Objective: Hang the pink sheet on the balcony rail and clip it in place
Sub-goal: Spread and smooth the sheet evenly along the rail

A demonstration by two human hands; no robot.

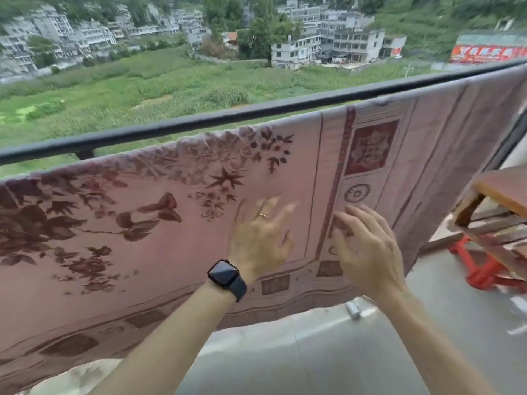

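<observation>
The big pink cloth sheet with dark red flowers (159, 223) hangs spread out just under the long black metal rail (199, 121), from 8 o'clock up to 2 o'clock. I cannot tell what holds it up. The left hand (261, 238), with a black wrist watch (226, 276), is open against the sheet, fingers spread. The right hand (368, 252), at its 3 o'clock, is open too.

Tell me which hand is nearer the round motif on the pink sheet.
Right. The right hand reaches just below the round motif; the left hand lies farther off, lower-left.
</observation>
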